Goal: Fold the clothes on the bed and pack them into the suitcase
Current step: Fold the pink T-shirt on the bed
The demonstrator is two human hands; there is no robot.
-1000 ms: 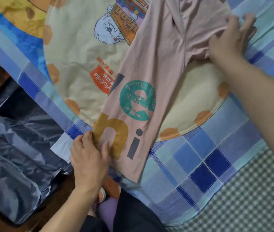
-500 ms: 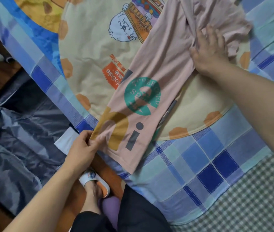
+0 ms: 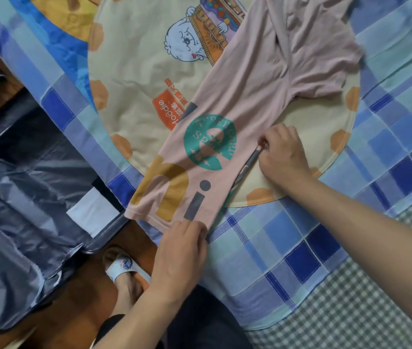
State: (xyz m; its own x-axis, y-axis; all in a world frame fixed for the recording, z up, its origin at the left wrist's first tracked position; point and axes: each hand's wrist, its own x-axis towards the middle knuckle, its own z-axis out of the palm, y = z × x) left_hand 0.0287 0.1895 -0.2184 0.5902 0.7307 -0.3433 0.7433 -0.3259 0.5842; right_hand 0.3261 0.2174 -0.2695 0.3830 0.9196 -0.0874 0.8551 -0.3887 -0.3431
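A pink T-shirt (image 3: 245, 96) with green, mustard and grey print lies folded lengthwise into a long strip across the bed. My left hand (image 3: 182, 250) pinches its hem at the near edge of the bed. At the middle of the strip's right-hand fold my right hand (image 3: 283, 154) pinches the cloth, fingers curled. An open suitcase (image 3: 23, 197) with dark grey lining lies on the floor at the left, a white folded item (image 3: 91, 212) inside it by the bed.
The bed carries a blue checked quilt (image 3: 313, 248) with a cream cartoon panel (image 3: 137, 79). A checked sheet (image 3: 376, 311) shows at lower right. My foot in a white slipper (image 3: 124, 270) stands on the wooden floor between suitcase and bed.
My right hand came down from the sleeve area to the middle of the shirt's right edge. My left hand shifted right along the hem, from the corner to the hem's right end.
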